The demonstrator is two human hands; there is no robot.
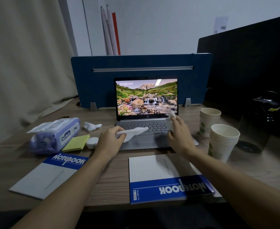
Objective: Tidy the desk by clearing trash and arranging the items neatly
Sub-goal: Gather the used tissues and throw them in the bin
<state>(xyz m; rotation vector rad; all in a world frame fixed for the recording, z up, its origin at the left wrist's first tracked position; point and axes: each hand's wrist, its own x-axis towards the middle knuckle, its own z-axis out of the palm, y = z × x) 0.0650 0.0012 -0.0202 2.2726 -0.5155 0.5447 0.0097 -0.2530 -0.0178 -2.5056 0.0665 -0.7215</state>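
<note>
An open laptop (146,100) stands at the middle of the wooden desk (112,182), its screen lit. My left hand (110,140) grips a white wipe (134,132) over the laptop's front left corner. My right hand (179,133) pinches a small white tissue (172,115) at the right end of the keyboard. A crumpled tissue (91,126) lies left of the laptop. Two blue-and-white notebooks lie in front, one at the left (48,176) and one at the right (165,177).
A purple wet-wipe pack (55,135) with its lid open, a yellow sticky-note pad (76,142) and a small white cap (92,142) sit at the left. Two stacks of paper cups (222,141) stand at the right, beside a dark object (261,119). A blue divider (140,66) closes the back.
</note>
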